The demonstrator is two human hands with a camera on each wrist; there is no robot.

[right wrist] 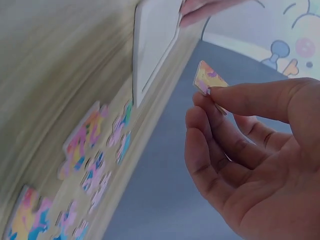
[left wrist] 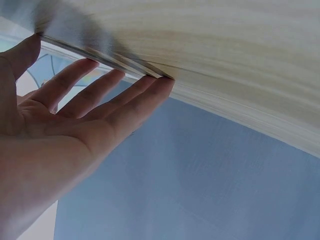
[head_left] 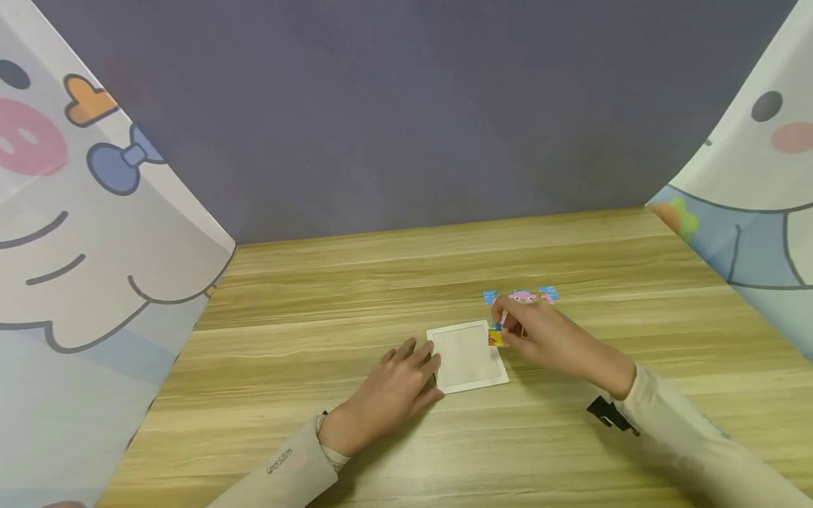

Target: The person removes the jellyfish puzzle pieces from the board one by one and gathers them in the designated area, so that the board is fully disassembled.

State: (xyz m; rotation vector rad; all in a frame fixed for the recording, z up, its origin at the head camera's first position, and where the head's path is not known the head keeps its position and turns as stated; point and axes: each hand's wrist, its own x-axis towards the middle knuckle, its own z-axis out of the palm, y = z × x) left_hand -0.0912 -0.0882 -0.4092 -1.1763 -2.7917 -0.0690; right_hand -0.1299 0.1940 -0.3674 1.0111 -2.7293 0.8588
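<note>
A shallow white puzzle tray [head_left: 466, 358] with a raised rim lies on the wooden table, its inside bare. My left hand [head_left: 394, 388] rests at the tray's left side, fingers spread and fingertips along its edge. In the left wrist view, the fingers [left wrist: 142, 102] reach up to that edge with the palm off the table. My right hand [head_left: 549, 335] pinches a small jigsaw piece [right wrist: 210, 77], yellow and pink, between thumb and index finger. In the head view, this piece overlaps the tray's upper right corner.
Several loose jigsaw pieces [head_left: 522, 296] lie behind my right hand, partly covered by it. In the right wrist view, more colourful pieces [right wrist: 82, 140] are spread on the table [right wrist: 45, 100]. A grey-purple panel [head_left: 406, 120] stands at the table's far edge, with cartoon-printed cloth [head_left: 127, 233] at both sides.
</note>
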